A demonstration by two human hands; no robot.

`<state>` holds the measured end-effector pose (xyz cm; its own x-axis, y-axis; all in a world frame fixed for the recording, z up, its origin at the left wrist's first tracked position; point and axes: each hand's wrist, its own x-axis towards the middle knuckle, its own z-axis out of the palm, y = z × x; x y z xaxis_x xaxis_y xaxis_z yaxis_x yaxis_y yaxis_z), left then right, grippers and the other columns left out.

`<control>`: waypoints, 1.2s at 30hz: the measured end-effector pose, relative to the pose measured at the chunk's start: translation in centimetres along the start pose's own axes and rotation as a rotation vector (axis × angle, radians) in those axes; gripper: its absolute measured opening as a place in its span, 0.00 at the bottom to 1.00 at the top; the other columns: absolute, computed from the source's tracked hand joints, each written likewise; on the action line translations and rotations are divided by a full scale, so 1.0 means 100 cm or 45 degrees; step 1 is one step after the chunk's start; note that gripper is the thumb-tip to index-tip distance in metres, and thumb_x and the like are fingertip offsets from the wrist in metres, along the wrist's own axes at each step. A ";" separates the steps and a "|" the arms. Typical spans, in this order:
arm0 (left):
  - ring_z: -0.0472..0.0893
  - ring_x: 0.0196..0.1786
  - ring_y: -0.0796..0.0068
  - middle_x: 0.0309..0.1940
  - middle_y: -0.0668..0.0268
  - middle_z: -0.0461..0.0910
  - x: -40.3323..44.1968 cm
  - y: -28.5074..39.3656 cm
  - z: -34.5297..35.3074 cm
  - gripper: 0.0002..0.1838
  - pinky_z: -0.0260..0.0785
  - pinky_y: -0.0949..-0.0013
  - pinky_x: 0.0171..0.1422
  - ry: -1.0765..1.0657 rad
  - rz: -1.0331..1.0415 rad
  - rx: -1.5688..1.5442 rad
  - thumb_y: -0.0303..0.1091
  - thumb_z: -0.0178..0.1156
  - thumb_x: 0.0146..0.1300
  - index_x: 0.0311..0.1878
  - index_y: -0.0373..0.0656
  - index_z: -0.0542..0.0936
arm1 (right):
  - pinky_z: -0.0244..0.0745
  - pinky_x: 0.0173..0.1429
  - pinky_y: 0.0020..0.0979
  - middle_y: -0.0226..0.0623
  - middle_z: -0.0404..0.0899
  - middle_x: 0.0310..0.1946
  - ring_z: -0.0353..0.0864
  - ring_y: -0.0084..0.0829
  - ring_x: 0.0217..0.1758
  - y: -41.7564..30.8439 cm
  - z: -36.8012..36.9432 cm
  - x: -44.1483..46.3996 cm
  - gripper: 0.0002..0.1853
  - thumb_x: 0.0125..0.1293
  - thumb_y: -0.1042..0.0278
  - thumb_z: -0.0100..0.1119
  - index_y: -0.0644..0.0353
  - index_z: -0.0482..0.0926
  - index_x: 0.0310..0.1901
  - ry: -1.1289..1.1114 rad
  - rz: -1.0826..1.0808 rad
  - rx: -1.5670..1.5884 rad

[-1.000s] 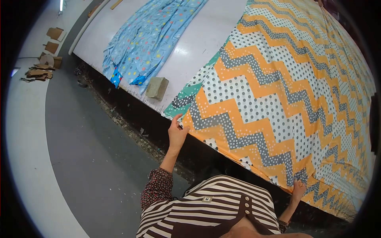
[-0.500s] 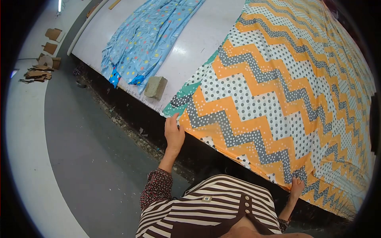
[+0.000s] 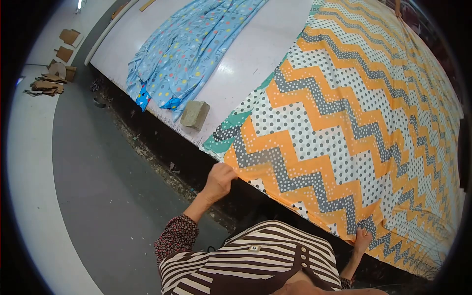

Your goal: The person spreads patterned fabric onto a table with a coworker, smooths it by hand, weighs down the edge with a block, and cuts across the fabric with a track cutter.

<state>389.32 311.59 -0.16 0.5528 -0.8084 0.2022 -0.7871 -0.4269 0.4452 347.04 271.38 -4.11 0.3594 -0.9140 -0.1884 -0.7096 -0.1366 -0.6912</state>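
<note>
A large fabric sheet (image 3: 305, 142) with orange, grey and white zigzags and dots lies over the right part of the table. My left hand (image 3: 220, 179) pinches its near edge, close to the left corner, just off the table edge. Farther right along the same edge, my right hand (image 3: 362, 239) has its fingers closed on the fabric, with bunched folds beside it. Under the zigzag sheet's left side, a strip of green patterned fabric (image 3: 219, 143) shows. Left of that corner sits a rough grey-green block (image 3: 195, 115) near the table edge.
A light blue dotted fabric (image 3: 182, 59) lies rumpled on the white table (image 3: 241, 64). Cardboard pieces (image 3: 49, 86) stand by the wall at left. At the far top right another person's hand (image 3: 398, 9) is at the sheet's edge. Grey floor (image 3: 98, 196) runs along the left.
My left hand has moved down and slightly right from the corner, its fingers now closed on the sheet's edge. My right hand has shifted slightly left and down, still gripping fabric.
</note>
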 end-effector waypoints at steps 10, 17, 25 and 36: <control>0.71 0.53 0.48 0.51 0.51 0.71 0.068 -0.186 -0.024 0.40 0.64 0.54 0.58 0.422 -0.704 0.646 0.46 0.69 0.40 0.60 0.45 0.69 | 0.53 0.22 0.24 0.19 0.60 0.15 0.58 0.14 0.19 -0.030 0.004 -0.008 0.16 0.57 0.74 0.59 0.55 0.62 0.18 0.050 0.125 0.144; 0.75 0.54 0.54 0.52 0.53 0.75 0.083 -0.187 -0.051 0.39 0.67 0.59 0.58 0.389 -0.898 -0.040 0.40 0.70 0.35 0.57 0.43 0.74 | 0.56 0.22 0.25 0.21 0.64 0.15 0.61 0.14 0.20 -0.016 0.002 -0.007 0.14 0.56 0.73 0.60 0.57 0.64 0.19 -0.014 0.119 0.403; 0.74 0.49 0.53 0.47 0.52 0.74 0.103 -0.002 -0.052 0.31 0.67 0.59 0.54 0.054 -0.374 -0.465 0.37 0.69 0.39 0.51 0.40 0.75 | 0.56 0.22 0.28 0.22 0.62 0.13 0.60 0.16 0.18 -0.026 0.007 -0.009 0.17 0.54 0.73 0.61 0.59 0.63 0.15 0.183 0.142 0.131; 0.71 0.53 0.47 0.54 0.49 0.68 0.094 0.070 0.007 0.29 0.63 0.51 0.56 -0.123 0.169 0.233 0.32 0.67 0.45 0.54 0.41 0.73 | 0.58 0.22 0.24 0.23 0.64 0.14 0.63 0.17 0.18 -0.026 0.011 -0.014 0.14 0.57 0.74 0.58 0.59 0.65 0.19 0.148 0.185 0.339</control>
<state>388.83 300.73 4.20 0.4193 -0.8936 0.1605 -0.8925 -0.3733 0.2532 349.06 273.42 -2.76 0.1837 -0.9561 -0.2284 -0.5593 0.0894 -0.8241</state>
